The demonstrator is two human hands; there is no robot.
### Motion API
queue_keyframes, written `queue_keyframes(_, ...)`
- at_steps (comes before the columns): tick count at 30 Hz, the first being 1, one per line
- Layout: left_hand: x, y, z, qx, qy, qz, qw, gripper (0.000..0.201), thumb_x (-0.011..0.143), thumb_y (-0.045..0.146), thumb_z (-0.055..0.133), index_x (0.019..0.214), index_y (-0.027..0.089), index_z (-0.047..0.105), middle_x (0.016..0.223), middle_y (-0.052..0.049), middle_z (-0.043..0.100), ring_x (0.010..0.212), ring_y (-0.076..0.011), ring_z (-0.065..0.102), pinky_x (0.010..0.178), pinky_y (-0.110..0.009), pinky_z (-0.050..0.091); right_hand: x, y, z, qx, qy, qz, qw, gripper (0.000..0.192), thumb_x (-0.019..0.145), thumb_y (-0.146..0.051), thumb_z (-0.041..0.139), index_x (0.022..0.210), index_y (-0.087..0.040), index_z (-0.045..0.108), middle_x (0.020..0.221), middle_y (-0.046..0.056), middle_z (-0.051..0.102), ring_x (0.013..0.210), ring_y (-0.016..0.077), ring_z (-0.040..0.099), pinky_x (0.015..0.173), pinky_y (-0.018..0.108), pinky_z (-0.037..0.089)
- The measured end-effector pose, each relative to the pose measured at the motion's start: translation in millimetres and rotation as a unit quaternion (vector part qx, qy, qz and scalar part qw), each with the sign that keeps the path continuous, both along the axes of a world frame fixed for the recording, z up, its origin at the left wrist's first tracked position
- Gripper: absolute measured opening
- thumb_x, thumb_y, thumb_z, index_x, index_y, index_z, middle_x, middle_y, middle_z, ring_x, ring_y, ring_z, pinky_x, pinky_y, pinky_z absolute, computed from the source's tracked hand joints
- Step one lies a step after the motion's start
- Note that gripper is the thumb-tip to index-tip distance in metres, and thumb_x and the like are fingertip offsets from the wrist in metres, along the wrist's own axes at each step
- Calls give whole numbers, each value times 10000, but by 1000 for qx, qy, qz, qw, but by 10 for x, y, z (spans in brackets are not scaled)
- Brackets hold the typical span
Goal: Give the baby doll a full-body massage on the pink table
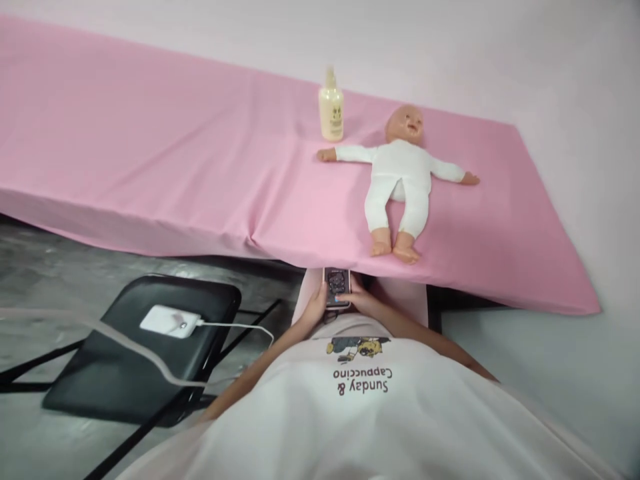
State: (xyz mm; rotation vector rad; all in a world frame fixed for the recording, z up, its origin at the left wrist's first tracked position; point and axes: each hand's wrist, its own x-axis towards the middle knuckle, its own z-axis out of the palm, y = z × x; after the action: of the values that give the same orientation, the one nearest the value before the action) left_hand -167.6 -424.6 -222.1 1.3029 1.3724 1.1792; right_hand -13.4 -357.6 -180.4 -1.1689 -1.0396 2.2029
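My left hand [317, 301] and my right hand [361, 297] are closed around the two sides of a smartphone [338, 283] in my lap. Its screen is lit, and my right thumb lies over the lower part of it. The phone's far end reaches the hanging edge of a pink sheet [200, 167]. Beyond my hands, a baby doll [401, 163] in a white suit lies on its back on the sheet, arms spread and feet toward me. A pale yellow pump bottle [331, 110] stands upright beside the doll's head and outstretched arm.
To my left is a black folding chair [135, 373] with a white power bank [170, 321] on its seat. From the power bank a white cable [237, 325] runs toward my arm. A thicker pale cable [135, 350] crosses the chair. Behind the sheet rises a pale wall [450, 53].
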Motion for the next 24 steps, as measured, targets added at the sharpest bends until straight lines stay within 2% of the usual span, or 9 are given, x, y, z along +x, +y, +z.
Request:
queue_keyframes(3,71,2,11,-91,-78,109,987,768,924,834,417,1255,179,644,1139,-104,775,1254,-271,672,1064,-390,542,19,18,18,50,-26,10,998,969,538,-145,862,1429,-245,494,1553,92,524,1497,291,436,1268,462,372)
queue_keyframes(5,126,-1,45,-115,-101,148,977,775,913,830,446,1224,152,654,1194,-138,756,1328,-287,626,1115,-394,502,24,29,15,88,-53,14,995,935,567,-175,865,1426,-229,498,1570,93,497,1533,290,381,1292,444,321)
queue_keyframes(7,169,-6,69,-124,-104,154,975,739,924,800,474,1207,142,653,1224,-136,743,1375,-277,585,1156,-384,456,28,40,-1,126,-84,21,988,928,588,-206,872,1434,-224,492,1585,91,473,1574,295,304,1316,430,252)
queue_keyframes(10,205,-21,65,-120,-93,169,974,808,894,851,444,1223,141,644,1299,-172,708,1445,-297,514,1204,-404,415,47,45,-50,149,-102,42,983,1036,576,-230,880,1504,-225,420,1639,102,395,1611,303,202,1339,451,182)
queue_keyframes(15,210,-54,20,-111,-87,133,981,871,917,869,320,1374,173,577,1391,-154,663,1472,-295,482,1257,-456,354,132,37,-119,158,-92,103,978,1152,642,-367,862,1608,-178,264,1681,143,313,1626,313,157,1344,455,150)
queue_keyframes(18,202,-78,-2,-108,-75,113,985,853,936,854,283,1424,205,545,1473,-137,612,1479,-297,478,1283,-463,322,177,34,-99,159,-90,132,974,1132,719,-496,805,1631,-191,207,1718,116,254,1643,295,97,1353,448,94)
queue_keyframes(20,199,-93,-22,-102,-76,110,986,820,957,828,275,1458,224,513,1507,-129,584,1468,-293,495,1272,-458,348,187,34,-65,142,-70,128,979,1020,778,-527,744,1618,-226,249,1701,79,318,1636,281,155,1357,447,100)
queue_keyframes(24,189,-126,-79,-84,-89,95,988,742,996,776,255,1475,260,488,1453,-114,614,1369,-274,586,1214,-449,430,186,35,13,82,-39,124,988,818,831,-485,703,1552,-291,371,1592,34,511,1563,287,359,1338,493,239)
